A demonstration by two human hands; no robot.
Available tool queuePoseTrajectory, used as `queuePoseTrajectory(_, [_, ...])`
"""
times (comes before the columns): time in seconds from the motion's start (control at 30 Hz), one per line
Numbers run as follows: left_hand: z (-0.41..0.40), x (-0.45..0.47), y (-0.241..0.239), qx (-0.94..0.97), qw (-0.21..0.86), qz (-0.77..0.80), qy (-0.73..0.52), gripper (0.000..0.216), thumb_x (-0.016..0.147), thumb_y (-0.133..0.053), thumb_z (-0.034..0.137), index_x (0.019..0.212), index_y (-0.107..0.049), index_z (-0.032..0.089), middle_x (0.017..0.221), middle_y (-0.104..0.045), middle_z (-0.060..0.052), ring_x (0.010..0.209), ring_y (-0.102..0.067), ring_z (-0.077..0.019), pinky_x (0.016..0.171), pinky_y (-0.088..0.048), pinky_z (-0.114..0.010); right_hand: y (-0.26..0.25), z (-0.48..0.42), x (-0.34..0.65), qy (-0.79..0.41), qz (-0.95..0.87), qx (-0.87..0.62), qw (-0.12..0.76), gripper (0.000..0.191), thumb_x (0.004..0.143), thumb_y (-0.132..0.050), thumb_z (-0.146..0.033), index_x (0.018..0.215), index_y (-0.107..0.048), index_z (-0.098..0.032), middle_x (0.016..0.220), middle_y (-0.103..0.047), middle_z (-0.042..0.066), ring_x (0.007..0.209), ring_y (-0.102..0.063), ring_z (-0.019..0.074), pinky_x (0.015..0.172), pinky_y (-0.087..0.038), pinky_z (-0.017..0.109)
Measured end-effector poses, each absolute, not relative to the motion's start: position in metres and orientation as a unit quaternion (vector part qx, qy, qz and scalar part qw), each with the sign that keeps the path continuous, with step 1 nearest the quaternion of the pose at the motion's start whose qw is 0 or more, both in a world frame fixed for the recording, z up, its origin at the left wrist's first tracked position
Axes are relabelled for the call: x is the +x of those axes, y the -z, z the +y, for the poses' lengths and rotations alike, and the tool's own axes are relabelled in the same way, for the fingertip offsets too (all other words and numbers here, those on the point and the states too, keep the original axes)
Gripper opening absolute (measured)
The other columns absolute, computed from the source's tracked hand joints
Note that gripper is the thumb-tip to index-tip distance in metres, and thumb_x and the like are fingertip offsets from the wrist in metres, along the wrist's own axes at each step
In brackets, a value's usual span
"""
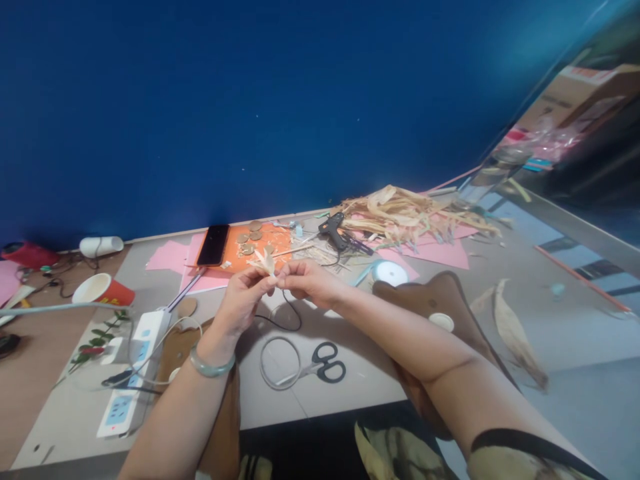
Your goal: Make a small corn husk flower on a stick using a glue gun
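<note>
the left hand (243,297) and right hand (309,281) both pinch a small pale husk piece (265,261) just above the orange sheet (273,239), and the work looks early, since the husk pile (415,213), glue gun (334,230) and scissors (323,365) lie untouched.

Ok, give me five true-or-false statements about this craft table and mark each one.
1. The left hand and right hand both pinch a small pale husk piece. True.
2. The scissors lie on an orange sheet. False: they lie on the bare table, nearer the person than the hands.
3. The right hand holds the glue gun. False: it lies on the table beyond the hands.
4. The red paper cup stands upright. False: it lies on its side.
5. A green bangle sits on the left wrist. True.
</note>
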State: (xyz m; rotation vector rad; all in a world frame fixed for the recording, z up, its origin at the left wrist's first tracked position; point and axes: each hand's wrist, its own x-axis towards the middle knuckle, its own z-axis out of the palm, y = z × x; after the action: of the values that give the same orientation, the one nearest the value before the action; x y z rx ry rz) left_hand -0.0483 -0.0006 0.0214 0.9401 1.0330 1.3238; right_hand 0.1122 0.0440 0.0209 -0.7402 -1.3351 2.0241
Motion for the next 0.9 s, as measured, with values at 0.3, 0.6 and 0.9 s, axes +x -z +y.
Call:
queuePoseTrajectory(0.3, [-0.001, -0.049, -0.022, 0.395, 0.594, 0.432, -0.552, 0.026, 0.057, -0.085, 0.035, 0.059, -0.067, 0.015, 0.056, -0.059, 0.000, 0.058, -0.052, -0.0100, 0.062, -0.042, -0.024, -0.020, 0.044, 0.112, -0.795, -0.468, -0.264, 0.280, 0.033, 0.062, -0.079, -0.035, 0.068, -0.052, -0.017, 0.053, -0.048, -0.008, 0.041, -0.019, 0.0022, 0.040, -0.010, 0.020])
queuePoseTrajectory(0.6, [0.006, -0.056, -0.014, 0.510, 0.452, 0.488, -0.546, 0.022, 0.066, -0.080, 0.035, 0.061, -0.068, 0.016, 0.063, -0.060, 0.000, 0.065, -0.054, -0.0125, 0.065, -0.042, -0.024, -0.014, 0.043, 0.110, -0.545, -0.657, -0.330, 0.402, 0.028, 0.069, -0.074, -0.039, 0.067, -0.062, -0.015, 0.067, -0.062, 0.000, 0.063, -0.051, 0.0102, 0.061, -0.040, 0.023])
queuePoseTrajectory(0.9, [0.004, -0.056, -0.016, 0.545, 0.383, 0.492, -0.561, 0.020, 0.070, -0.076, 0.030, 0.061, -0.064, 0.017, 0.065, -0.058, 0.001, 0.066, -0.052, -0.0120, 0.066, -0.041, -0.024, -0.016, 0.037, 0.108, -0.510, -0.674, -0.330, 0.420, 0.023, 0.072, -0.072, -0.036, 0.070, -0.063, -0.015, 0.067, -0.062, 0.000, 0.063, -0.051, 0.0108, 0.061, -0.040, 0.023])
